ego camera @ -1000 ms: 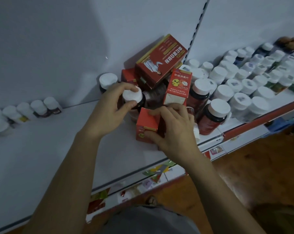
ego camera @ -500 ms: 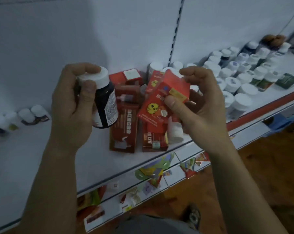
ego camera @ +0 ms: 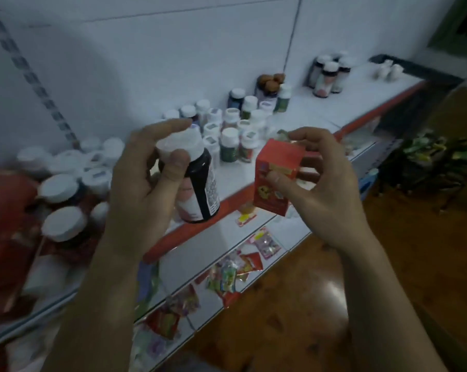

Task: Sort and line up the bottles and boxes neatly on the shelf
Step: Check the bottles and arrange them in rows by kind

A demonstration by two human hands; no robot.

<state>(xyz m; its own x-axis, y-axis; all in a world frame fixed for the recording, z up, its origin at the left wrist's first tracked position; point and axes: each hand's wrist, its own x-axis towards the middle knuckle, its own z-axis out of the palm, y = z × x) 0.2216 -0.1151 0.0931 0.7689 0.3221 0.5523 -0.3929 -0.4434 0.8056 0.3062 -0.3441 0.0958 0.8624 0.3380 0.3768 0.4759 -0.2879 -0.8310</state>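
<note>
Left hand (ego camera: 144, 189) curled round a dark bottle (ego camera: 204, 189), thumb and fingers pinching near its white cap; body tilted, in the air above the shelf edge. Right hand (ego camera: 321, 189) pinches a red box (ego camera: 276, 181) by its upper part, also aloft (neither item touches the shelf (ego camera: 315, 111)). Beyond: small white-capped bottles (ego camera: 228, 135) in close rows; farther back, a dark cluster (ego camera: 327, 76). Risk, judged: the cap-end grip may let the bottle slip, and setting either item among the rows could topple neighbours.
</note>
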